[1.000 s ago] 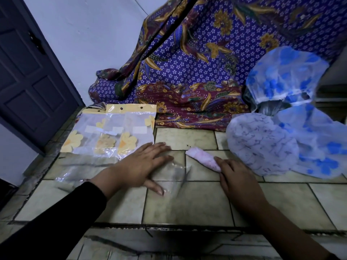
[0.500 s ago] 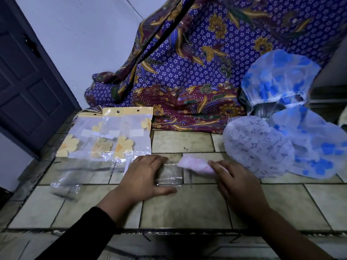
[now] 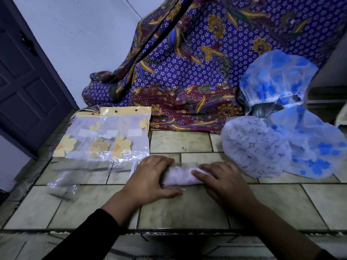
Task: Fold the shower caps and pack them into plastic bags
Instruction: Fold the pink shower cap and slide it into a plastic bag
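1. A moment ago my right hand (image 3: pixel 223 182) was nudging the pink shower cap (image 3: pixel 180 176) toward the clear plastic bag (image 3: pixel 134 166) that my left hand (image 3: pixel 150 177) held flat. Now the roll lies between both hands, so I judge it is going into the bag. Blur hides how far in it is.
2. My left fingers and thumb curl round the roll's left end. My right fingers lie fairly straight on its right end, pushing rather than gripping.
3. The cap is a soft, crinkled, tightly rolled cylinder. The bag is thin, glossy film.
4. Beyond my left hand lie flat yellow-flowered packs (image 3: pixel 105 136).
5. Beyond my right hand, a scribble-print cap (image 3: pixel 257 145) and a blue-flowered cap (image 3: pixel 309 147) lie unfolded as puffy, translucent discs, so more folding remains.
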